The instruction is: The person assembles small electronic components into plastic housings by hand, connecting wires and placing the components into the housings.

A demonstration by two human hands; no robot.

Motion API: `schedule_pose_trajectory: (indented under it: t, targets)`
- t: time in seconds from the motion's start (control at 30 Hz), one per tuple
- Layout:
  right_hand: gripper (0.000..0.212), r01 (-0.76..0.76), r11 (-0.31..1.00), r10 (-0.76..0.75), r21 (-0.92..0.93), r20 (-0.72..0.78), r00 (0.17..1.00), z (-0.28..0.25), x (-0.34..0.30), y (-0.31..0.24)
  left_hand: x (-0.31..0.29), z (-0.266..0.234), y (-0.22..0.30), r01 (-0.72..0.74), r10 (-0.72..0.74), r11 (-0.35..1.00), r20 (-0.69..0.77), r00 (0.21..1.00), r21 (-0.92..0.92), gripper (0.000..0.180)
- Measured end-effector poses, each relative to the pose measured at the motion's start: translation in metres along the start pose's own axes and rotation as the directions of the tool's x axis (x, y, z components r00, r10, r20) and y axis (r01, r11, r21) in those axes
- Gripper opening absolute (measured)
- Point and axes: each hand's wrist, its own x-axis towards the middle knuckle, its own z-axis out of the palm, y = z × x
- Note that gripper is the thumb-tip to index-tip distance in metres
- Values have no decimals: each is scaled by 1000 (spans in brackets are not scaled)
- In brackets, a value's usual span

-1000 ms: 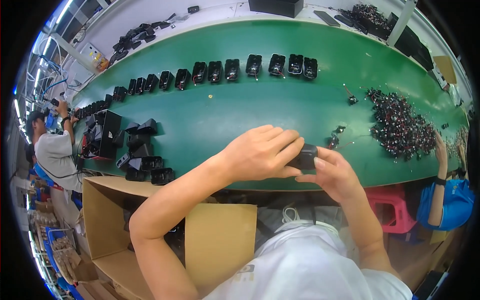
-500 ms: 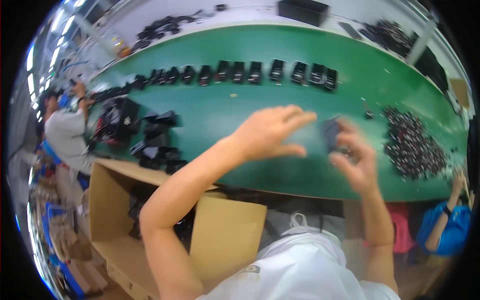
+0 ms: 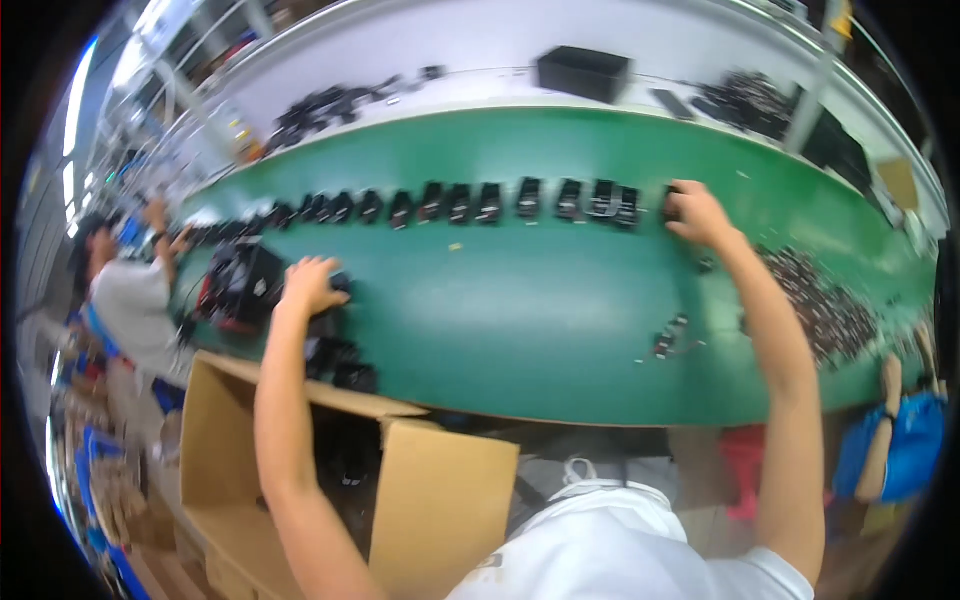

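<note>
My right hand (image 3: pixel 697 212) is closed on a small black plastic case (image 3: pixel 670 204) at the right end of a row of similar black cases (image 3: pixel 489 203) on the green table (image 3: pixel 520 300). On the left, my left hand (image 3: pixel 313 286) reaches over a pile of black plastic cases (image 3: pixel 330 355). Its thumb and fingers are bent around one black case (image 3: pixel 341 285), which the hand partly hides. A few small metallic and dark parts (image 3: pixel 668 338) lie on the table nearer to me.
A heap of small parts (image 3: pixel 815 305) covers the table's right side. An open cardboard box (image 3: pixel 445 500) stands at the front left, beside a black bin (image 3: pixel 240 280). Co-workers sit at the left (image 3: pixel 135 300) and right (image 3: pixel 905 445). A black box (image 3: pixel 584 74) is on the back shelf.
My right hand has moved up and away from me with the black case, to the row's end. My left hand has gone from mid-table to the case pile at left. The view has tilted.
</note>
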Motion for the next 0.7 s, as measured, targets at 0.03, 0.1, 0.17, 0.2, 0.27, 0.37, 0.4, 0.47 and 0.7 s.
schedule_pose_trajectory:
  t: [0.03,0.1,0.17,0.2,0.27,0.37,0.4,0.47,0.7]
  targets:
    - [26,20,1000,-20,6,1,1000,-1,4,-7,-1,1,2,2,-2,1000,2,1000,27,64]
    - [22,-8,999,6,50,38,999,-16,7,-23,1,11,-5,-6,5,999,15,1000,51,57]
    - [23,0,998,-4,64,64,998,-26,2,-24,7,11,-2,-48,48,991,2,999,127,54]
    - [22,-1,999,-3,47,73,997,-27,-2,-23,13,12,5,-64,64,990,2,998,126,54]
    - [22,-7,999,4,36,83,997,-27,-4,-25,21,13,15,-104,110,992,-74,991,73,52]
    - [24,3,994,-10,108,67,998,-31,-14,-19,27,-10,75,-240,175,911,-214,961,-335,42]
    - [24,29,992,-36,119,53,998,-30,-17,-19,25,-19,100,-250,186,909,-214,959,-333,42]
    - [25,68,991,-72,119,37,997,-28,-19,-19,21,-34,155,-382,256,699,-287,923,-604,38]
    - [27,-425,891,380,156,254,889,-89,-57,-32,-31,-58,270,-474,597,422,-157,787,-773,23]
